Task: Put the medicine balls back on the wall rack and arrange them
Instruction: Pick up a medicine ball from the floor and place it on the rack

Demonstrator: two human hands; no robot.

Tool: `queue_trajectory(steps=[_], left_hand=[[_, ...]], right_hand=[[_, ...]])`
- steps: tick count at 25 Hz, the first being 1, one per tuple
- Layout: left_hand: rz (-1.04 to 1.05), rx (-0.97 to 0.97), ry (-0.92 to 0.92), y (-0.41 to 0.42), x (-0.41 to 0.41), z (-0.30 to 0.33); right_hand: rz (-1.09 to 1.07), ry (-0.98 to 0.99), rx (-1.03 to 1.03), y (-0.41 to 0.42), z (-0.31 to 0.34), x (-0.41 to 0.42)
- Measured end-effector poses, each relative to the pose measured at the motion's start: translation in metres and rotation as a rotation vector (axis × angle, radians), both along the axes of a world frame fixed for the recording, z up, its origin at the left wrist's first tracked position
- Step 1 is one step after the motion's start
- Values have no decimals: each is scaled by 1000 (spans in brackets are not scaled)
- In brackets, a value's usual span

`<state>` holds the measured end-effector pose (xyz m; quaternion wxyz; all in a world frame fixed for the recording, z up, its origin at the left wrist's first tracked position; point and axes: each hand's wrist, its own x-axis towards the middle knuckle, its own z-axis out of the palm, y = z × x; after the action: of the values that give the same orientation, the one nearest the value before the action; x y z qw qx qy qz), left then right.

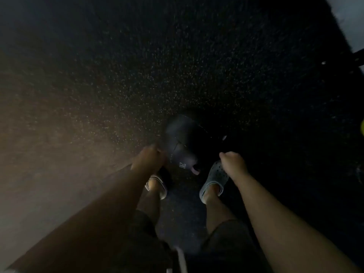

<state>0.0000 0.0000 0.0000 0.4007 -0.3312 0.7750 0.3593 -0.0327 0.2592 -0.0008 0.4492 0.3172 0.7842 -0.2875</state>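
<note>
A dark medicine ball [182, 140] with a small white marking low on its side sits just in front of my feet, over the speckled floor. My left hand [149, 159] is curled against the ball's left side and grips it. My right hand [234, 163] is loosely curled at the ball's right side. That half of the ball is lost in shadow, so I cannot tell whether this hand touches it. The wall rack itself is not clearly in view.
Black speckled rubber flooring [137, 75] fills the view, very dim. My feet in grey clogs [214, 178] stand below the ball. A pale wall [350, 18] and a black metal bar [356, 58] lie at the top right. A yellow-green object [362, 127] shows at the right edge.
</note>
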Motion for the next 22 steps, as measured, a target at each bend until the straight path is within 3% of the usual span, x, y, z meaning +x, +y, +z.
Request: queue_trajectory(steps=[5, 10, 12, 17, 22], left_hand=[[439, -20, 15, 13, -36, -134], [986, 199, 13, 17, -57, -213], [1023, 213, 23, 21, -63, -216], [899, 191, 46, 36, -82, -143], [709, 236, 181, 83, -137, 16]], right_hand=[[-559, -157, -12, 21, -142, -38], [-824, -238, -209, 14, -215, -44], [-857, -199, -246, 13, -220, -47], [-928, -62, -328, 35, -140, -55], [-1037, 110, -310, 83, 26, -85]])
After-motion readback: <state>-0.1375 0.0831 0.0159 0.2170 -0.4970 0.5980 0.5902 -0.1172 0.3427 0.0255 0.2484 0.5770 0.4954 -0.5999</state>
